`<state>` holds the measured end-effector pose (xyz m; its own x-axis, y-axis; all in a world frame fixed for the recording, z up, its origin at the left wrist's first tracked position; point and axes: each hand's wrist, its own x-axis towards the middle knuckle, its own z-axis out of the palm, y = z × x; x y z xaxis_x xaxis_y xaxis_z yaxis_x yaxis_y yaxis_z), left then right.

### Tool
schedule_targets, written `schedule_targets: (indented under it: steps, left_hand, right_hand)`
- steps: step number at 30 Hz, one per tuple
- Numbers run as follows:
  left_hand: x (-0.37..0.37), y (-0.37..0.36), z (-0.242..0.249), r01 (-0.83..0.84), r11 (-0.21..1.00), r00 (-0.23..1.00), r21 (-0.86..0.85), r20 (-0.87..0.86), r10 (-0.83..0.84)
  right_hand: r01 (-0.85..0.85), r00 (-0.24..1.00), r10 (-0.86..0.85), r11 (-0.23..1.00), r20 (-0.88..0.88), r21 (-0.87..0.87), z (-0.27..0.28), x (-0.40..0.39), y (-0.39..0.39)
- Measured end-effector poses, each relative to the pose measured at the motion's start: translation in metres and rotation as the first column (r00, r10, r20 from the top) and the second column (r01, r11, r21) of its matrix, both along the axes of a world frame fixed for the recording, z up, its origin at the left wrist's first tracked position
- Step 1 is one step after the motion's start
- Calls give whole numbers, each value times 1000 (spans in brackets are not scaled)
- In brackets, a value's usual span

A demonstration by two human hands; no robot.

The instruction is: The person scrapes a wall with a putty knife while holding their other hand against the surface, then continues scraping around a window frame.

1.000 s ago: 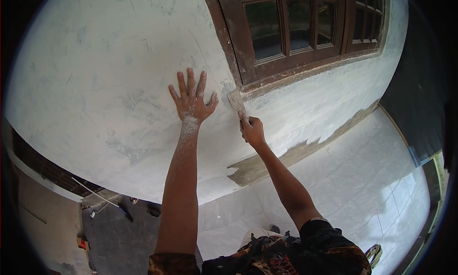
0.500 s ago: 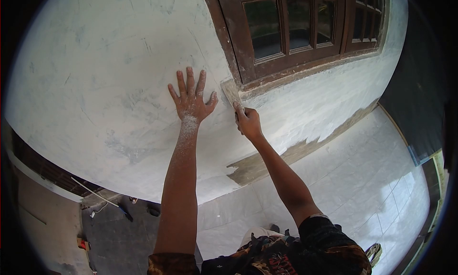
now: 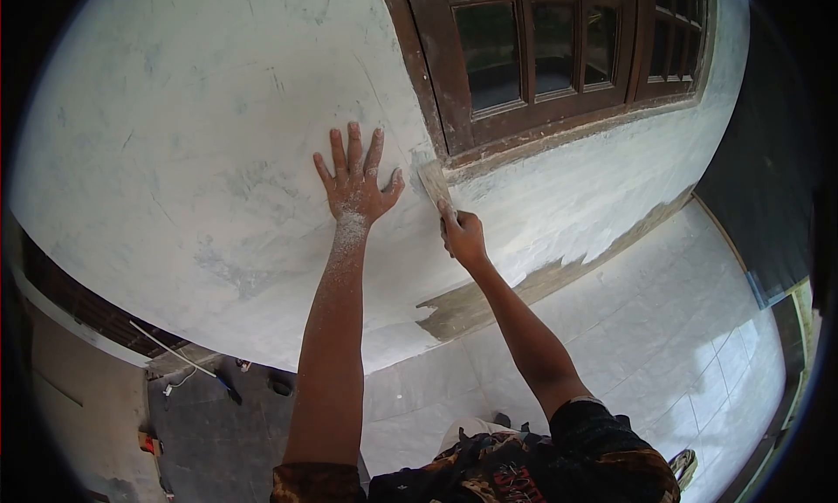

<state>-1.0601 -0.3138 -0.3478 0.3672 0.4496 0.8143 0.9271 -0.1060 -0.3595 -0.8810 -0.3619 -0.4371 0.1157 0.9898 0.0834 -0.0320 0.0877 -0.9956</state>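
My left hand [image 3: 357, 187] lies flat on the white plastered wall [image 3: 209, 127], fingers spread, with pale dust on the wrist and fingers. My right hand [image 3: 463, 237] is closed round the handle end of a putty knife [image 3: 434, 182]. The wide blade rests on or close to the wall, just below the lower left corner of the brown wooden window frame [image 3: 497, 145]. Part of the knife's handle is hidden by my fingers. Grey smears and scratches mark the wall around my left hand.
Glass panes [image 3: 485, 53] fill the window at upper right. A bare brownish strip [image 3: 489, 306] runs along the wall's foot above pale floor tiles [image 3: 602, 328]. At lower left, a white pole with a dark end [image 3: 188, 361] lies over dark tiles [image 3: 218, 442]. A dark sheet [image 3: 759, 171] hangs at right.
The putty knife in my right hand has moved slightly down and right, away from the frame's corner. My left hand stays flat on the wall; the whole view has shifted a little.
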Motion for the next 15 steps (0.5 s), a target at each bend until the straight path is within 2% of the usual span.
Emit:
schedule_targets:
  steps: [3,5,9,11,15]
  left_hand:
    - [1,1,0,-17,1000,1000,-17,22,17]
    - [1,2,1,-2,1000,1000,1,-3,2]
    - [2,1,3,-7,1000,1000,7,-2,7]
    - [1,1,2,13,999,1000,30,-7,-13]
    - [1,1,1,3,1000,1000,7,4,-3]
  right_hand:
    - [-20,1000,19,996,-5,-91,-4,3,0]
    - [-15,1000,15,1000,13,9,0,-1,9]
    - [-21,1000,21,998,2,65,0,-2,11]
    - [1,1000,-1,1000,-3,-20,-7,-3,0]
    - [-35,998,32,996,-50,-77,4,-4,0]
